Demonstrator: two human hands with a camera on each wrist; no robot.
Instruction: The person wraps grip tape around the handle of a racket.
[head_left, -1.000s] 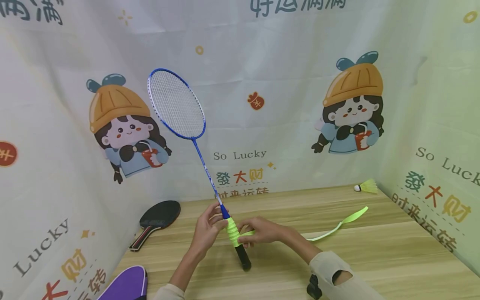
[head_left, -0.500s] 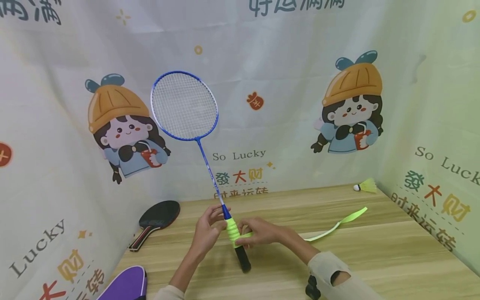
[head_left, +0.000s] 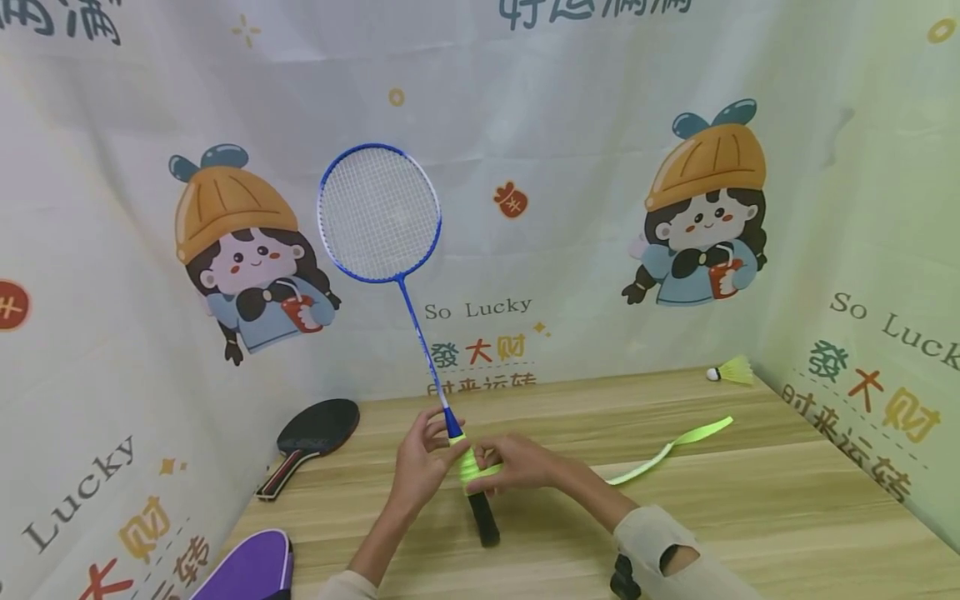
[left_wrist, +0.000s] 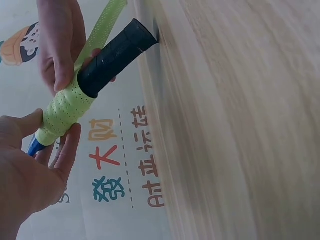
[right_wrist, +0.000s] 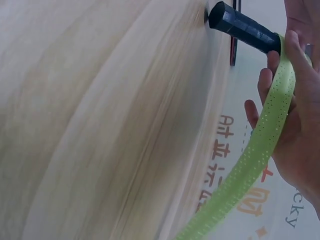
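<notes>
The left hand (head_left: 422, 462) is holding the badminton racket (head_left: 423, 342) at a tilt above the surface (head_left: 750, 500), its thumb and fingers pinching round the upper turns of the perforated green tape (left_wrist: 64, 112), next to the blue cone. The right hand (head_left: 525, 461) is pinching the same tape between thumb and fingers where it is leaving the handle, its other fingers curving loosely apart; the loose tail is trailing away rightward beyond the wrist. Whether the butt of the black handle (left_wrist: 115, 59) is touching the surface, I cannot tell. The racket is looking light and stiff but long, so its head is probably tending to swing; the cone and the top of the handle are offering the surest hold, the strings a poor one. The tape is seeming thin, soft and perhaps stretchy, likely calling for a flat pinch close to the handle, since slack or a twist could be creasing it.
</notes>
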